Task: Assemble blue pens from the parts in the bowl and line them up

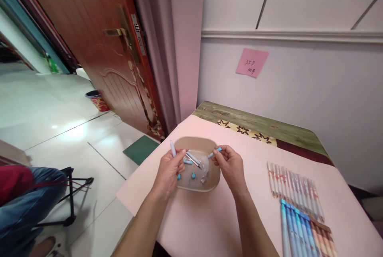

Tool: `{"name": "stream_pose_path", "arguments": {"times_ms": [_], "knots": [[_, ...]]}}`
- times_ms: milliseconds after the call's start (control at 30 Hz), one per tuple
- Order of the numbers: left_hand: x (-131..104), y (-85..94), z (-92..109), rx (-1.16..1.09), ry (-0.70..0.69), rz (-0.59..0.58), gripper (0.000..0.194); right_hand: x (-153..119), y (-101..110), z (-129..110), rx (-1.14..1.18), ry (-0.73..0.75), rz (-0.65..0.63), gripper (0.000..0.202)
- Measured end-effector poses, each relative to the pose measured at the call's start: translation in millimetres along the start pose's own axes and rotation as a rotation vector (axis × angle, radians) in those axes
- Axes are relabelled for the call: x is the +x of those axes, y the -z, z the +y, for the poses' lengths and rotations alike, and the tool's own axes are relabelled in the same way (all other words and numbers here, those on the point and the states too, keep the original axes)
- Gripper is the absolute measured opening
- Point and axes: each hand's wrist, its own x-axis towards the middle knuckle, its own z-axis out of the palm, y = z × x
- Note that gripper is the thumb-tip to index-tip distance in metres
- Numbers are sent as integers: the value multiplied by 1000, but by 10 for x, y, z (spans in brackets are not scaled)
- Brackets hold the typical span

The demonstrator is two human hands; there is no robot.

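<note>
Over the left side of a beige plastic basin (196, 143), my left hand (168, 170) is closed around a pale lavender pen barrel (172, 148) that points up. At the basin's right rim, my right hand (232, 165) pinches a small blue and whitish pen piece (214, 152) between thumb and fingers. Inside the basin lie slim grey and white pen parts (193, 158), a light blue piece (187, 162), a small teal piece (193, 175) and clear bits (204, 177). My left fingers partly hide the basin's contents.
On the pink-covered table (206, 217), a row of clear-barrelled pens (295, 189) lies at the right. Blue pens (295, 225) and brownish pens (323, 237) lie nearer me. A wall stands behind. At far left, a seated person's jeans (32, 197) show beside a black stand (70, 197).
</note>
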Motion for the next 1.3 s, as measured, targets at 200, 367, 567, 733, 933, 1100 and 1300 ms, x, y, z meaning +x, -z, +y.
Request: {"name": "stream_pose_path", "arguments": {"times_ms": [200,367,567,733,933,1100,1300], "knots": [[-10,94,105,-4,-81,51,31,-88,-88,-123,-31,175,207,37],[37,269,121,284,-178,107,35,-125,-132,-133,-150,238,173,31],[171,639,196,1120,-320,284,41,-124,-115,-106,-297,328,138,23],[208,714,119,1350,-241,197,26,-131,-115,-103,-394,371,151,25],[79,640,96,1341,-218,128,22,-125,-70,-148,-426,340,137,25],[-96,532,153,1137,-238,96,30,-104,-14,-164,-447,304,97,22],[-161,194,52,731,-245,-54,30,-123,-6,-222,-144,189,-41,27]]}}
